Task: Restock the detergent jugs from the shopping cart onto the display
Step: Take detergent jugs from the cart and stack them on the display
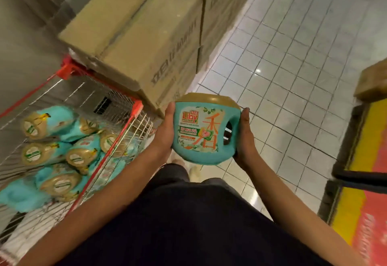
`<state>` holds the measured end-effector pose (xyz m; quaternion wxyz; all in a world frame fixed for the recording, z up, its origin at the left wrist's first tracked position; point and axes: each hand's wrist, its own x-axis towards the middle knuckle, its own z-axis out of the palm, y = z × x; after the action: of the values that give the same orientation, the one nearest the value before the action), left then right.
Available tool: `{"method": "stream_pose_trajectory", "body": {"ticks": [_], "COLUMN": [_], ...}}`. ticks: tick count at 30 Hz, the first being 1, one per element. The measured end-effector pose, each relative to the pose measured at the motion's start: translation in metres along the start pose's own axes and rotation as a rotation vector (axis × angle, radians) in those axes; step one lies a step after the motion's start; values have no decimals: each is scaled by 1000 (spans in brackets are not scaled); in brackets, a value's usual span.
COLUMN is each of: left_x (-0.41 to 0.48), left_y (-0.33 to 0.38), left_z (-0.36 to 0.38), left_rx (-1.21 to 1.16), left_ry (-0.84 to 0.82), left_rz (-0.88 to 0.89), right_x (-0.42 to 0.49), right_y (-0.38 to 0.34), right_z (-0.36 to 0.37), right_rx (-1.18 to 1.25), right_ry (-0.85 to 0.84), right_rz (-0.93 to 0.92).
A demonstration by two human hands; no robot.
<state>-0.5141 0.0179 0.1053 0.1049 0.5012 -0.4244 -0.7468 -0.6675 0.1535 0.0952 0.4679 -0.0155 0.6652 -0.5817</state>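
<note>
Over white floor tiles [293, 66], jug [201, 133] between hands [165, 131] [246, 140] — cart [137, 107] left

Dark navy top [199, 223], bare forearms [117, 182], pale shoes [195, 171]

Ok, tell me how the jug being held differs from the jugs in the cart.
The held jug shows its front label; the cart jugs show mainly their gold lids. The held jug is gripped between the left hand and right hand over the floor; the cart jugs lie piled together in the cart. Both are teal with gold lids.
</note>
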Motion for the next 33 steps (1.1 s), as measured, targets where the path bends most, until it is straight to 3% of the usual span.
{"method": "stream_pose_trajectory", "body": {"ticks": [11,21,27,33], "left_x": [120,223,279,325], "left_y": [80,171,203,237], "left_z": [115,195,240,285], "left_rx": [209,269,234,111], "left_ry": [-245,-315,-270,-93], "left_rz": [-29,-29,-12,97], "right_x": [90,188,264,356], "right_y": [-80,-174,-226,-298], "right_z": [-74,-102,-132,-152], "right_rx": [157,228,161,12], "right_ry": [217,305,257,78], "right_rz": [-22,-20,-29,-14]}}
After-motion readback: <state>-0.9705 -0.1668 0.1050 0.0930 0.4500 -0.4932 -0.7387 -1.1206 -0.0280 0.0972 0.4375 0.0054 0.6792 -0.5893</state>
